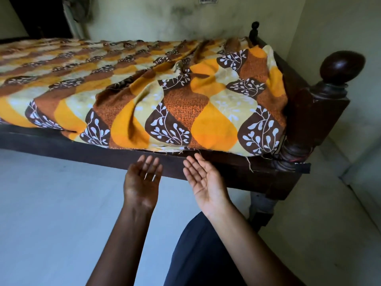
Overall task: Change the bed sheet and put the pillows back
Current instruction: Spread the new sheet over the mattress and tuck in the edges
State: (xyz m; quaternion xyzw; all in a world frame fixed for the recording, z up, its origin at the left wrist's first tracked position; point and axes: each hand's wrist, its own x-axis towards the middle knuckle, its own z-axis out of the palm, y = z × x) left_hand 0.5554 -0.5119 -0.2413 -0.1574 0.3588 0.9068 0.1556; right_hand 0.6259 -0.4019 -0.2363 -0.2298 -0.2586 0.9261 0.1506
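Left hand: palm up, fingers straight, slightly spread, holding nothing. The tips sat over the dark rail, just below the sheet hem. Couldn't tell whether they touched the rail; they were not on the cloth.

Right hand: just beside the left, a gap between them. Also palm up, its fingers straight and fanned wider, and empty. The longest tip came right up to the frayed hem; contact couldn't be confirmed. Thumb pointed out to the right.

Sheet: an orange, yellow and brown leaf print, spread over the whole bed top from the far left edge to the right-hand end. It lay flat on the left and was bunched in folds toward the right corner. The near edge hung over the side and ended just above the rail, directly above both sets of fingers. Loose threads dangled from the hem right of the right hand.

Further right: a dark turned post with a round knob stood at the near corner, with the sheet's end draped against it. A second post stood at the far corner by the stained wall.

Pale floor lay under the left forearm, and a dark-clad leg showed between the forearms.
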